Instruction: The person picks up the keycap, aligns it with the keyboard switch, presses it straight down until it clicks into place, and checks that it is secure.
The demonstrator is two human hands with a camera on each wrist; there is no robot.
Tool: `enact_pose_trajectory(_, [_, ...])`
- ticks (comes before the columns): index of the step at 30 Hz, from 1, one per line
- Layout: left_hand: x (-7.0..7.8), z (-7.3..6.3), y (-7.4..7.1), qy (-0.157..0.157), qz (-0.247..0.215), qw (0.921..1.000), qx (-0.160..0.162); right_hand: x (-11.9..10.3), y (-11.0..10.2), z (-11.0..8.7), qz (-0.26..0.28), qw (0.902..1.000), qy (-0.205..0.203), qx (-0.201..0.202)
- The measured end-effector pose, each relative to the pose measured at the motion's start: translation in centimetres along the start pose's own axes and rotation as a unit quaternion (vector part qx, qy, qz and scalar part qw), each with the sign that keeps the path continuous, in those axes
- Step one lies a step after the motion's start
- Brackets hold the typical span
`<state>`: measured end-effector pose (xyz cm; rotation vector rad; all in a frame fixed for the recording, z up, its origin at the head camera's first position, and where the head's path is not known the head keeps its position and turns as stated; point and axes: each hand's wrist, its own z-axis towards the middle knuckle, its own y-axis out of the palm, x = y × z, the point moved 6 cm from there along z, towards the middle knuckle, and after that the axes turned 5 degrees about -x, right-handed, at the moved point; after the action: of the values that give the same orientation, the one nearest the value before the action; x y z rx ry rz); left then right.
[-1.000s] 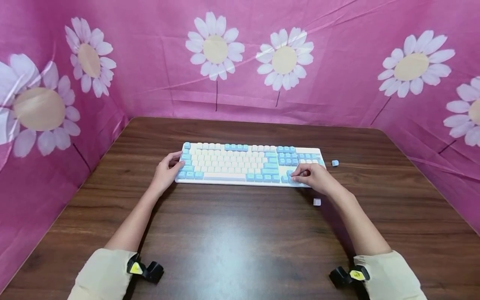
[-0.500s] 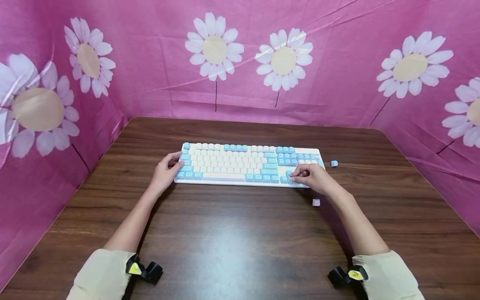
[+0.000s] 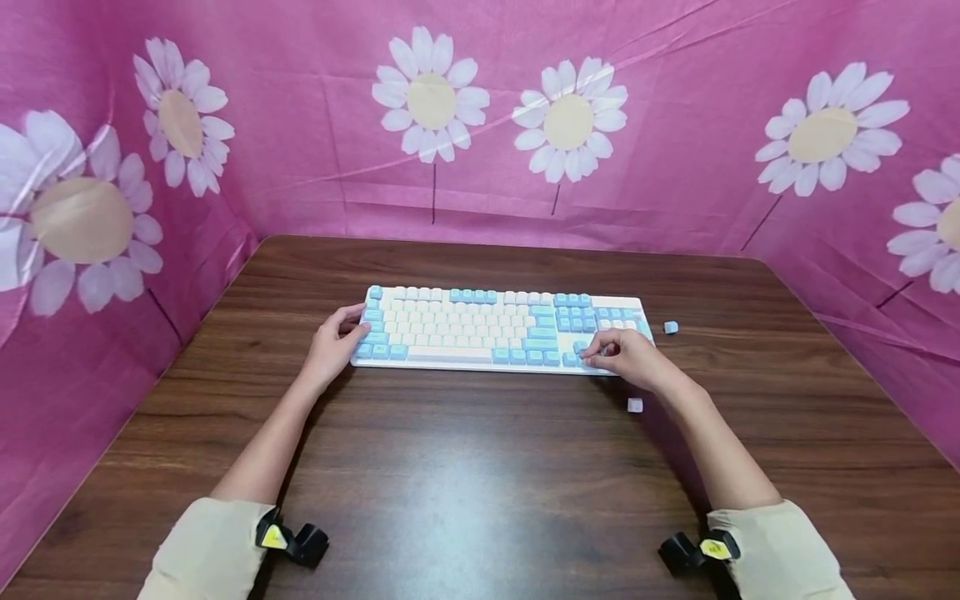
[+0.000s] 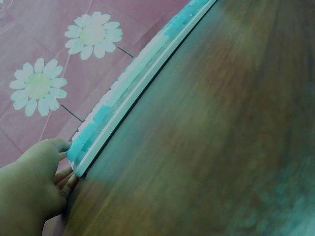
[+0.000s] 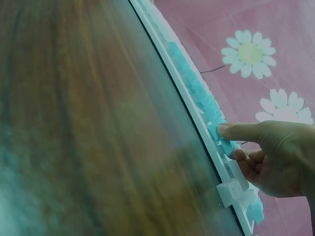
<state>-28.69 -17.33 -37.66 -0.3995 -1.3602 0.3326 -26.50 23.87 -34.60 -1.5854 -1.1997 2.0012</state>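
Note:
A white and light-blue keyboard (image 3: pixel 465 329) lies on the wooden table. At its left end my left hand (image 3: pixel 328 343) holds the edge, thumb on the upper side, as the left wrist view shows the hand (image 4: pixel 37 184) around the keyboard's corner (image 4: pixel 78 164). Over the arrow keys near the right end, my right hand (image 3: pixel 630 357) pinches a small blue keycap (image 5: pixel 227 146) between thumb and fingers; whether it is seated on the board cannot be told. The hand hides part of the number pad.
A loose white keycap (image 3: pixel 635 405) lies on the table (image 3: pixel 465 483) in front of the keyboard's right end. One loose blue keycap (image 3: pixel 671 327) is just right of the keyboard. A pink cloth (image 3: pixel 495 208) with daisies hangs behind the table.

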Motion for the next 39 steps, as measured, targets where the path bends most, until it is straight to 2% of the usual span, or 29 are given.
enact_pose_trajectory(11, [-0.1, 0.1, 0.2, 0.005, -0.004, 1.0, 0.001, -0.1, -0.3, -0.2, -0.038, 0.9991, -0.013, -0.01])
enact_pose_trajectory(18, [-0.1, 0.0, 0.1, 0.0, -0.008, 1.0, 0.002, -0.5, -0.7, -0.1, -0.058, 0.9976, -0.031, -0.023])
enact_pose_trajectory(26, [0.0, 0.0, 0.0, 0.004, -0.007, 1.0, 0.003, -0.7, -1.0, -0.2, -0.068, 0.9961, -0.033, -0.046])
enact_pose_trajectory(39, [0.0, 0.0, 0.0, 0.002, -0.005, 1.0, 0.0, -1.3, -1.9, -0.8, -0.085, 0.9953, -0.029, -0.036])
